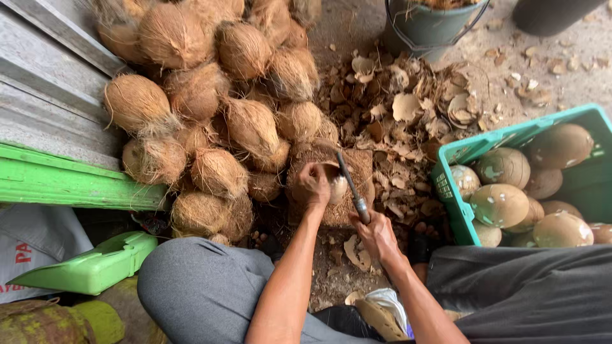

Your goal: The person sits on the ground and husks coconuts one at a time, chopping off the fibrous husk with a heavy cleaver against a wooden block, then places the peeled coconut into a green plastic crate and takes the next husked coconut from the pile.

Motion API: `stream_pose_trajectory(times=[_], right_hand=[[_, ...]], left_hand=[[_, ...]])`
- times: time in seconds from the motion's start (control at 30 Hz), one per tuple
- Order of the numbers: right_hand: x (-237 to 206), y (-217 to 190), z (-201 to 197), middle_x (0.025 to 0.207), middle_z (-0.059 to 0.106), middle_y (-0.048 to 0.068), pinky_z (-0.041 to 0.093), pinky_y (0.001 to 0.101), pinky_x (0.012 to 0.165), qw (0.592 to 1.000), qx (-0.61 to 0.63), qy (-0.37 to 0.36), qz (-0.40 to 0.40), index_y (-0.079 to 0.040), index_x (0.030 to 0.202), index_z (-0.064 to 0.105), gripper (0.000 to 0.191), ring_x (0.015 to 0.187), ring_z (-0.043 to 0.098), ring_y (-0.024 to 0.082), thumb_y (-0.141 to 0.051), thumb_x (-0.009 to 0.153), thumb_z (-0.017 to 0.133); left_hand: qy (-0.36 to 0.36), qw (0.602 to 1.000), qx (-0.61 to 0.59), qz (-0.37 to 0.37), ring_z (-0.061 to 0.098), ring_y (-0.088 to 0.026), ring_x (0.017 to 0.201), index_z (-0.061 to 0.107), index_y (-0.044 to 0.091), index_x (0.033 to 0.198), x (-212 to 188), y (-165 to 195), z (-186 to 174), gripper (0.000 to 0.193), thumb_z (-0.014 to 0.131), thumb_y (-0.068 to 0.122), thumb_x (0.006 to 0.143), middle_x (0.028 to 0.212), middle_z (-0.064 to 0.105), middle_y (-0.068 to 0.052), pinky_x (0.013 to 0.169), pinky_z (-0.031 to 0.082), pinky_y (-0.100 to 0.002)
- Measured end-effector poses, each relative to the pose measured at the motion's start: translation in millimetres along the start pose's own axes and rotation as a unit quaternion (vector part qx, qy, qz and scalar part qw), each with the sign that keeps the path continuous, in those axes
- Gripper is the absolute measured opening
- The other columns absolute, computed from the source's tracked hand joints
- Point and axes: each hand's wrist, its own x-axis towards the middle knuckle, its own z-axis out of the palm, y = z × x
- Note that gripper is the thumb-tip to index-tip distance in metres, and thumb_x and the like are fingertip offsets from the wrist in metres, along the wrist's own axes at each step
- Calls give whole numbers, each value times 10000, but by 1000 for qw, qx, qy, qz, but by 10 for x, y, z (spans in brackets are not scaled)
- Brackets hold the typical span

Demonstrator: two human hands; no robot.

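My left hand [311,185] grips a partly shelled coconut [336,186] on a wooden chopping block [357,167] between my knees. My right hand [376,234] is closed on the handle of a long knife [352,188], and its blade rests against the coconut. Brown shell still covers the part of the coconut under my left fingers.
A heap of hairy brown coconuts [210,102] lies left of the block. Broken shell pieces [408,108] litter the ground behind it. A green crate [459,185] of peeled coconuts stands at the right. A grey bucket [427,25] sits at the top, and a green board [70,185] at the left.
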Motion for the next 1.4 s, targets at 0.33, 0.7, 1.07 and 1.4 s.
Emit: stream_pose_trajectory(times=[0.33,0.7,1.07,1.4], right_hand=[[79,153,-27,597,538,56,363,356,462,985,53,92,-135,14,749,616,480,501,444,138,-375,1022,681],[167,203,40,562,475,11,394,381,464,991,35,52,-118,-53,730,517,481,477,405,132,-417,1029,616],[455,663,355,640,554,20,478,366,439,994,55,-64,70,-87,908,553,212,474,510,159,-275,979,619],[182,341,101,775,650,-32,578,360,557,986,125,28,-104,-144,1063,562,154,607,603,134,-256,956,565]], left_hand=[[-115,988,88,-44,627,-216,829,676,207,782,61,61,-114,384,466,465,972,896,724,-27,710,506,-403],[-153,977,110,-98,669,-239,892,695,195,853,107,-14,-59,442,447,540,977,960,757,-60,792,522,-421],[-207,972,55,-98,681,-234,843,655,138,1005,168,249,-417,680,678,749,706,959,700,-86,648,551,-421],[-202,976,-10,-87,693,-197,886,740,153,1050,125,32,-316,576,712,616,710,975,744,-73,710,565,-419]])
